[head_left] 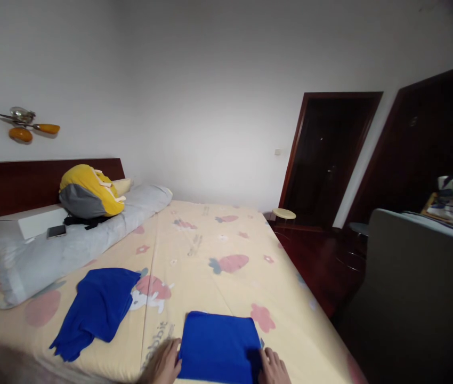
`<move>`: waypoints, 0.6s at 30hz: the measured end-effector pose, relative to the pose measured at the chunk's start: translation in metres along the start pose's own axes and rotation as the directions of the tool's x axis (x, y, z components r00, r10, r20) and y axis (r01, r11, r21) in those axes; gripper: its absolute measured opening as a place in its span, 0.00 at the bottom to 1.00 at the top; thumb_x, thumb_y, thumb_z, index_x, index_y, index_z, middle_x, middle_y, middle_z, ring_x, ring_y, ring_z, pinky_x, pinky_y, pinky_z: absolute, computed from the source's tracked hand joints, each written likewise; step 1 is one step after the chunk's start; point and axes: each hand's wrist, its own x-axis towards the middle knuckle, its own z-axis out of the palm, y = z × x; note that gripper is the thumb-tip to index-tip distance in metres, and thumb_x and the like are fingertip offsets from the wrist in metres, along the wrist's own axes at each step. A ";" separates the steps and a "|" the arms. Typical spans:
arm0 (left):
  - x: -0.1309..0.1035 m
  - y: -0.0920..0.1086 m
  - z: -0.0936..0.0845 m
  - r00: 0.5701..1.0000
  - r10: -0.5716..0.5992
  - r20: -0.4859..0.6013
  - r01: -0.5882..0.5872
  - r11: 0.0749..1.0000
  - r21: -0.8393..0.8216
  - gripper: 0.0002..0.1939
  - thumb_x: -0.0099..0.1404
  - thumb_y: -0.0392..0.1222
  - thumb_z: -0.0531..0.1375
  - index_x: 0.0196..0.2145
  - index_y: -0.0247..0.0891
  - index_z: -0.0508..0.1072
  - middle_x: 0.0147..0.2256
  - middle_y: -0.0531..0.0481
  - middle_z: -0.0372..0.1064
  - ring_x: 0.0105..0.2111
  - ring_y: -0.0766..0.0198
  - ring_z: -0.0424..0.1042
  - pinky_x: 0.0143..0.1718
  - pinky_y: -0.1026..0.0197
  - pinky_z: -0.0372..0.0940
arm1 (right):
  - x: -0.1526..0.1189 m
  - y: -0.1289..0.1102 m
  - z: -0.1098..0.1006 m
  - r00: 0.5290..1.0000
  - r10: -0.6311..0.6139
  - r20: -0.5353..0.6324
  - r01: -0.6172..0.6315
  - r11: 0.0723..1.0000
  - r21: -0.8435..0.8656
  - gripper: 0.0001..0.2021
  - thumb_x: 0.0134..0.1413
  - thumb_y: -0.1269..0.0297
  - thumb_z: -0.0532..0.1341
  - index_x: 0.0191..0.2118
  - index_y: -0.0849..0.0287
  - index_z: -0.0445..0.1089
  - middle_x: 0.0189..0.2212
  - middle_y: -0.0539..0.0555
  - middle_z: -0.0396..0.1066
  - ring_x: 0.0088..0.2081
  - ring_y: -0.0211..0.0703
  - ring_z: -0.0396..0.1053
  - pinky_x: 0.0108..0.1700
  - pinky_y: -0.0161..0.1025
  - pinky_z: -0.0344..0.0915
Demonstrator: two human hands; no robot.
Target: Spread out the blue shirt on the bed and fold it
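A folded blue cloth (219,346) lies flat as a neat rectangle on the patterned bed sheet (194,288), close in front of me. At its left edge rests my left hand (167,364), thumb and forefinger apart and touching the fabric. On the opposite side, my right hand (273,367) has its fingers spread at the right edge, low on the cloth; its thumb is not clearly seen. A second blue cloth (100,306) lies crumpled to the left, away from both hands.
Along the headboard (10,184) are a grey pillow (70,250), a white box (37,221), a phone (56,231) and a yellow-grey backpack (88,192). Right of the bed stand a stool (284,214) and a tall grey panel (418,288), with a door (330,160) behind.
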 end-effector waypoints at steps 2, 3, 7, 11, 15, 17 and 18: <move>0.001 0.002 0.006 0.990 0.142 0.002 -0.141 0.984 0.109 0.36 0.56 0.26 0.49 0.61 0.49 0.60 0.60 0.49 0.65 0.60 0.57 0.62 0.63 0.54 0.56 | 0.002 -0.013 0.007 0.958 -0.242 -0.153 0.234 0.970 -0.071 0.24 0.46 0.75 0.54 0.49 0.52 0.72 0.44 0.55 0.78 0.42 0.49 0.75 0.43 0.42 0.68; 0.001 0.005 0.009 0.972 0.229 0.044 -0.233 0.963 0.135 0.38 0.55 0.25 0.49 0.62 0.51 0.58 0.62 0.50 0.62 0.62 0.56 0.59 0.64 0.51 0.54 | 0.003 -0.023 0.010 0.916 -0.347 -0.203 0.336 0.938 -0.086 0.23 0.49 0.72 0.55 0.51 0.51 0.71 0.46 0.54 0.78 0.43 0.48 0.75 0.44 0.41 0.68; 0.000 0.020 0.023 0.832 0.508 0.224 -0.527 0.849 0.032 0.39 0.61 0.32 0.51 0.65 0.59 0.45 0.68 0.54 0.47 0.66 0.55 0.50 0.65 0.48 0.54 | 0.003 -0.063 0.020 0.835 -0.501 -0.229 0.498 0.864 -0.074 0.27 0.58 0.59 0.53 0.64 0.48 0.55 0.52 0.51 0.74 0.47 0.43 0.74 0.43 0.35 0.68; -0.003 0.017 0.027 0.778 0.568 0.270 -0.588 0.809 -0.007 0.36 0.66 0.42 0.52 0.66 0.59 0.39 0.68 0.52 0.42 0.67 0.52 0.46 0.66 0.41 0.51 | -0.001 -0.056 0.020 0.847 -0.516 -0.128 0.521 0.854 0.003 0.32 0.58 0.66 0.51 0.67 0.43 0.43 0.54 0.47 0.71 0.50 0.39 0.73 0.45 0.32 0.67; -0.007 -0.001 0.008 0.846 0.458 0.274 -0.488 0.871 0.051 0.43 0.61 0.37 0.55 0.66 0.58 0.37 0.69 0.53 0.38 0.68 0.53 0.43 0.66 0.37 0.46 | -0.008 -0.011 0.018 0.894 -0.443 0.058 0.438 0.895 0.089 0.40 0.49 0.72 0.52 0.67 0.46 0.37 0.61 0.50 0.62 0.57 0.43 0.67 0.51 0.38 0.66; -0.010 -0.008 -0.005 0.873 0.404 0.272 -0.436 0.897 0.067 0.43 0.60 0.38 0.56 0.66 0.59 0.38 0.69 0.54 0.39 0.68 0.52 0.42 0.66 0.35 0.44 | -0.012 0.005 0.019 0.903 -0.422 0.083 0.417 0.906 0.069 0.42 0.47 0.74 0.52 0.67 0.48 0.35 0.61 0.50 0.60 0.57 0.44 0.66 0.51 0.39 0.66; -0.012 -0.010 -0.009 0.880 0.389 0.273 -0.421 0.904 0.069 0.43 0.59 0.39 0.57 0.66 0.59 0.40 0.69 0.54 0.39 0.68 0.52 0.42 0.66 0.35 0.43 | -0.013 0.010 0.020 0.904 -0.421 0.074 0.418 0.907 0.050 0.42 0.47 0.74 0.52 0.67 0.48 0.35 0.61 0.50 0.60 0.57 0.43 0.66 0.51 0.39 0.67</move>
